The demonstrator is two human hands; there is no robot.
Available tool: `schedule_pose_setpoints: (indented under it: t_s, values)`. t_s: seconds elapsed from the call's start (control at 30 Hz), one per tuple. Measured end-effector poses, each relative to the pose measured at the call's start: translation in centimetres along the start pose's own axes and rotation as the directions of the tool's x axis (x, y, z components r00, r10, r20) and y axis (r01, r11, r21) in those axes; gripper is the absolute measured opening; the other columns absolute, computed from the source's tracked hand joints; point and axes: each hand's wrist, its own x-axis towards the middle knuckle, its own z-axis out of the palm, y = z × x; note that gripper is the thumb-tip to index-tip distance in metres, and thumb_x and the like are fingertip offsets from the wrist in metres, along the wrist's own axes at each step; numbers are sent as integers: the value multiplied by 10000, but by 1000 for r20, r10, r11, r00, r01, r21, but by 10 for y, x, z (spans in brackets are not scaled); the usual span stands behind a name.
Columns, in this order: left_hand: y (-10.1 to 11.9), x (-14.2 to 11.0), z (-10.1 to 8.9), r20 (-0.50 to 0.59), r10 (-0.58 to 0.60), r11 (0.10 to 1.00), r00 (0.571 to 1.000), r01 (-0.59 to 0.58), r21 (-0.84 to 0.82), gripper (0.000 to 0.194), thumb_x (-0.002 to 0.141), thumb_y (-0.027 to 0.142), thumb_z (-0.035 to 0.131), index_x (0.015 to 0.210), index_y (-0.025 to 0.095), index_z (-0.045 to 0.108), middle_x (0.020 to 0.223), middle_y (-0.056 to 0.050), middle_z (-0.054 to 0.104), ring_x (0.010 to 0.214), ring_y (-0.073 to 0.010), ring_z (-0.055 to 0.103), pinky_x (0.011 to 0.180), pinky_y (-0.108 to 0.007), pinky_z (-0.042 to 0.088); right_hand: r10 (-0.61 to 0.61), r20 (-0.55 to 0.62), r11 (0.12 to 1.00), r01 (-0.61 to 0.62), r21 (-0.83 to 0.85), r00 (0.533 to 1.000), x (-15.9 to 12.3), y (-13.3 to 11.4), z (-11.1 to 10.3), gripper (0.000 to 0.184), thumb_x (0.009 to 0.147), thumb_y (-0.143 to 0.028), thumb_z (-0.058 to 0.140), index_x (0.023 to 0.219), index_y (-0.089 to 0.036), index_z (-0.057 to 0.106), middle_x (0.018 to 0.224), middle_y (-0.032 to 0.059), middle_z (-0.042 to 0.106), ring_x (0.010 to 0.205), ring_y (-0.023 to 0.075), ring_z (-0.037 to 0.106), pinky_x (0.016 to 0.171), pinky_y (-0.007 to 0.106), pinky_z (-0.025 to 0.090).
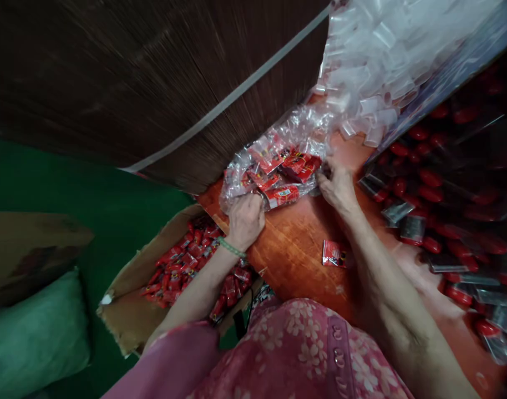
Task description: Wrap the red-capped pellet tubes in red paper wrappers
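Observation:
A clear plastic bag [307, 124] holding several small red packets [284, 169] lies on the orange-brown wooden table [295, 244]. My left hand [246, 219], with a green band at the wrist, is closed on the bag's near left edge. At the bag's right edge my right hand [335, 185] is closed on the crinkled plastic. One loose red packet [334, 254] lies on the table between my forearms.
An open cardboard box [128, 307] of red packets stands on the floor at the left of the table. A heap of clear plastic sleeves [374, 61] lies at the back. Red pieces and wrapped items [440, 221] cover the right side. A dark panel [153, 77] rises behind.

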Motion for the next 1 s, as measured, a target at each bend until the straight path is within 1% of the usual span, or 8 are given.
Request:
schedule_pose_setpoints:
  t_s: [0.07,0.23,0.4,0.53,0.6,0.7,0.83,1.0]
  values:
    - [-4,3,2,28,-35,999,999,35,8,150,864,116,461,803,204,566,800,-108,637,800,-256,601,752,-389,427,-65,-41,980,56,-190,997,1,-3,2,127,802,-131,605,758,-246,571,678,-36,573,717,169,515,935,386,502]
    - [-8,-23,-13,57,54,993,997,-48,-103,221,952,322,516,1013,144,633,1011,-175,690,1007,-313,644,882,-461,499,-27,36,950,37,-310,999,-19,-21,-25,123,870,-204,681,983,-225,637,877,6,663,869,200,581,1024,440,468]
    - [17,-59,-44,-171,147,946,974,-189,-262,377,935,291,591,1298,192,577,1338,-164,647,1351,-327,565,1123,-556,462,-62,180,884,138,-447,982,-106,-44,-85,273,936,-355,673,1159,-205,717,1002,79,689,889,233,600,929,456,499]
    - [75,-59,-48,-110,313,824,943,-327,-463,308,971,294,572,1270,232,613,1317,-105,696,1283,-260,649,1082,-486,552,-35,325,880,183,-437,945,-180,-34,-108,366,912,-436,709,1240,-274,726,1283,99,710,1179,322,648,1023,520,506]
    - [102,-51,-39,-78,441,747,894,-414,-521,338,994,325,558,1298,188,616,1375,-131,676,1345,-254,615,1120,-454,545,-63,323,814,236,-530,944,-201,-19,-110,482,909,-433,715,1356,-259,664,1439,143,639,1306,363,596,1083,571,469]
    - [128,-41,-18,-3,563,696,827,-476,-538,435,1001,358,549,1372,132,585,1465,-176,612,1423,-281,548,1185,-482,495,-135,290,709,297,-640,947,-214,4,-106,391,977,-369,624,1342,-239,674,1449,162,639,1335,363,592,1072,581,470]
    - [135,-45,4,43,625,680,780,-516,-521,433,1005,272,521,1408,121,569,1465,-189,610,1430,-283,541,1187,-503,486,-225,268,610,350,-711,937,-221,27,-98,318,1007,-236,542,1282,-241,702,1390,139,689,1321,335,604,1024,551,505]
    - [131,-54,9,-86,642,668,762,-611,-424,405,974,93,474,1343,150,631,1417,-146,658,1398,-265,569,1151,-472,508,-372,330,459,481,-747,868,-228,30,-88,304,1019,-165,482,1225,-142,704,1260,172,746,1174,290,657,939,457,556]
